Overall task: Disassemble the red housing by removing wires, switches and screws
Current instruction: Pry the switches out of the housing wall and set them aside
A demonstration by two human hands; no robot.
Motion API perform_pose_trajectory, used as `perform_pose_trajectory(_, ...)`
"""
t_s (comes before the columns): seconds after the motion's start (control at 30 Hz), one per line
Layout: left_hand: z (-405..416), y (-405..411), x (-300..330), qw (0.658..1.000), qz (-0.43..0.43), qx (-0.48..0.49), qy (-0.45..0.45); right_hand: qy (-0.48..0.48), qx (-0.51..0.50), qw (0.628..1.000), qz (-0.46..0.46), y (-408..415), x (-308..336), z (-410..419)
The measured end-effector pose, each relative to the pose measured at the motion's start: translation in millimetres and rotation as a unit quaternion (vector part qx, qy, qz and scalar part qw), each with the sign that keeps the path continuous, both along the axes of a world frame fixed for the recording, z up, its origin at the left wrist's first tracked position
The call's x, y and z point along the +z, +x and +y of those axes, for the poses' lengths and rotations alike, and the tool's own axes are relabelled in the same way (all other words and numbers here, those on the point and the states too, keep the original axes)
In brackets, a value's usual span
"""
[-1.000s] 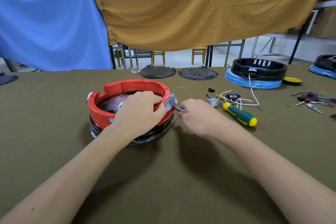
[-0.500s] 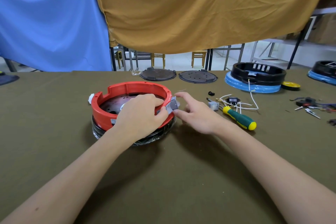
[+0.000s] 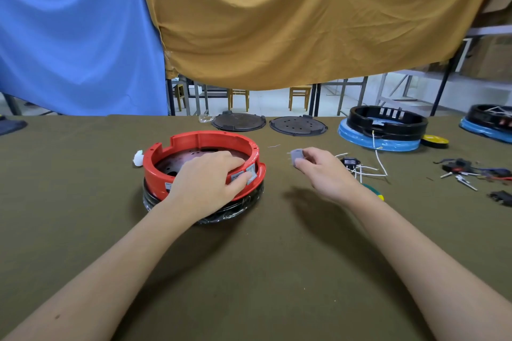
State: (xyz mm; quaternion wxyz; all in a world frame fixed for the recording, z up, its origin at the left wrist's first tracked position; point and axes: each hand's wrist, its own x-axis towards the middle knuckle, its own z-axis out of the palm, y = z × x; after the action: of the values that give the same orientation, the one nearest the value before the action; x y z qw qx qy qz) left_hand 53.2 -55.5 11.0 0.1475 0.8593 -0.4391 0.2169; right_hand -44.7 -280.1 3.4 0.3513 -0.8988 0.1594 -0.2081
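Olive-green cloth covers your table [image 3: 83, 174]; blue and ochre drapes hang behind. Head view: the red housing [image 3: 203, 159] sits left of centre, open side up, its ring axis vertical, its notched rim on the far side. Your left hand [image 3: 206, 184] curls over the housing's near-right rim, gripping it. Right of the housing, your right hand [image 3: 322, 171] now pinches a small grey switch [image 3: 297, 156], which half a second ago sat at the rim. One switch is therefore out; loose white wires [image 3: 368, 170] lie farther right.
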Motion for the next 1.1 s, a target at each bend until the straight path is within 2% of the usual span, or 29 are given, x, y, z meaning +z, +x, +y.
perform_pose_trajectory(0.2, 6, 5, 0, 1.0, 0.009, -0.022, -0.007, 0.046, -0.078, 0.995, 0.038, -8, 6, -19)
perform_pose_trajectory(0.37, 9, 7, 2, 0.999, 0.014, -0.044, -0.007, 0.088, -0.094, 0.988, 0.079, -18, 11, -32)
perform_pose_trajectory(0.5, 10, 5, 3, 0.998, 0.012, -0.054, -0.015, -0.001, -0.078, 0.986, 0.145, -22, 12, -30)
perform_pose_trajectory(0.6, 12, 4, 6, 0.998, 0.026, -0.057, -0.007, -0.048, -0.097, 0.983, 0.146, -22, 10, -29)
perform_pose_trajectory(0.8, 18, 6, 13, 0.994, 0.081, -0.068, -0.013, -0.04, -0.14, 0.979, 0.14, -24, 12, -32)
perform_pose_trajectory(0.87, 21, 9, 15, 0.993, 0.105, -0.061, 0.003, -0.032, -0.116, 0.985, 0.127, -22, 11, -30)
perform_pose_trajectory(0.97, 23, 12, 16, 0.988, 0.139, -0.061, 0.02, 0.03, -0.045, 0.996, 0.067, -18, 13, -16)
perform_pose_trajectory(1.1, 16, 10, 12, 0.989, 0.13, -0.07, -0.002, 0.087, 0.05, 0.995, 0.003, -9, 8, 16)
